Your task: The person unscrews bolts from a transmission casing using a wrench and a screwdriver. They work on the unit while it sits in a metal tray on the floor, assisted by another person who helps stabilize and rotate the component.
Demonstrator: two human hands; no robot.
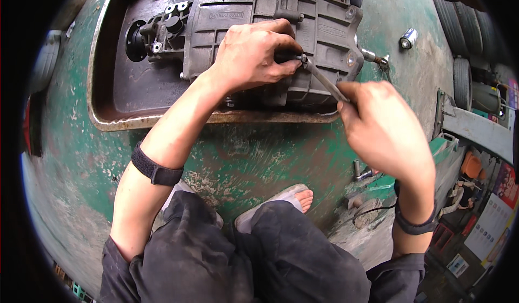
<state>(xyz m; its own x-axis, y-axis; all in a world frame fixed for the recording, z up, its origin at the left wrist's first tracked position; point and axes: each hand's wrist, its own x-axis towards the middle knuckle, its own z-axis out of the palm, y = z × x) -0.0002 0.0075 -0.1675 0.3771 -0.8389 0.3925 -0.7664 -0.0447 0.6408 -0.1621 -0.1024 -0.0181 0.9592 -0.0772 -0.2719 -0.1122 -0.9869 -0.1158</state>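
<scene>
- The grey cast-metal gearbox housing (251,12) looks dull and grimy, its boxy body crossed by raised ribs with raised lettering.
- It lies in a rust-brown, round-cornered metal tray (216,118), whose worn rim is scuffed and whose floor has a dark sheen.
- A round black flange (134,41) stands at its left end; a slim splined metal shaft (373,57) juts right.
- The right hand (381,122) grips a straight grey metal tool (327,84).
- The left hand (259,49) curls its fingers narrowly at the tool's far end; whether they grip it, I cannot tell.
</scene>
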